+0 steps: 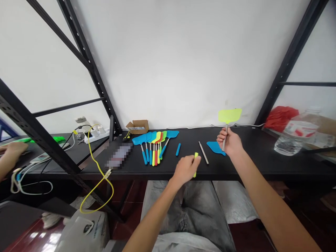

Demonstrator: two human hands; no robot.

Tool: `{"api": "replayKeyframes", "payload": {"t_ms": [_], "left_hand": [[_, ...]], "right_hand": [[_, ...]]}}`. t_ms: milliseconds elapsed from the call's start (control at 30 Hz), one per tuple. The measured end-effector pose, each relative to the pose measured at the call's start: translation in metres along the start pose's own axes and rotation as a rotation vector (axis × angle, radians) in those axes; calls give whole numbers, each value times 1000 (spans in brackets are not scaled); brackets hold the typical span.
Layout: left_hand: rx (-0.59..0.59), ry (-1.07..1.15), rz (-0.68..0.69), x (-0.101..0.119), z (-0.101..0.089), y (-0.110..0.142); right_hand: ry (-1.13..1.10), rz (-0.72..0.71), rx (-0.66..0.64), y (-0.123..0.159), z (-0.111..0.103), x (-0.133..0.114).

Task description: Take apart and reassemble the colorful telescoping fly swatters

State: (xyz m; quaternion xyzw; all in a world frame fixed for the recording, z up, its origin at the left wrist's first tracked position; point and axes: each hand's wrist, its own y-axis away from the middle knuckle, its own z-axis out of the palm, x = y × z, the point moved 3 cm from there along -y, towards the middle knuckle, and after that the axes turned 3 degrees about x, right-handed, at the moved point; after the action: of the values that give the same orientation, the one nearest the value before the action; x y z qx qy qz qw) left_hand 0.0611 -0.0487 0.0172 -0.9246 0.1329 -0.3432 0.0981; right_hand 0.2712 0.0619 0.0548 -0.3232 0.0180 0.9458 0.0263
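Gripping one part in each hand, a person sits at a black surface (258, 147), facing a white wall. L hand (186, 168): closed, thumb and fingers round a yellow-green handle (195, 164), long axis pointing approx. away from the body. R hand (232, 141): fingers curled tight round the metal rod (226, 128) of a yellow-green swatter blade (230, 115), blade up, rod's lower end pointing down. Key relation: handle is L of that rod end and a bit nearer the body, well apart, axes not in line. Btwn the hands lies a loose rod (203, 153), slanted; blue blade (214, 147) just beside R hand. Farther L: blue handle (178, 149), then a row of swatters (157, 137).
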Motion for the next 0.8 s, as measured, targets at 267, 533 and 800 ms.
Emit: {"api": "replayKeyframes", "payload": {"t_ms": [267, 533, 800], "left_hand": [[123, -579, -175, -24, -37, -65], [146, -577, -169, -29, -37, -67], [65, 260, 62, -5, -32, -65]], "right_hand": [[330, -27, -43, 28, 1, 27], [423, 41, -144, 39, 6, 48], [799, 5, -377, 63, 31, 78]]}}
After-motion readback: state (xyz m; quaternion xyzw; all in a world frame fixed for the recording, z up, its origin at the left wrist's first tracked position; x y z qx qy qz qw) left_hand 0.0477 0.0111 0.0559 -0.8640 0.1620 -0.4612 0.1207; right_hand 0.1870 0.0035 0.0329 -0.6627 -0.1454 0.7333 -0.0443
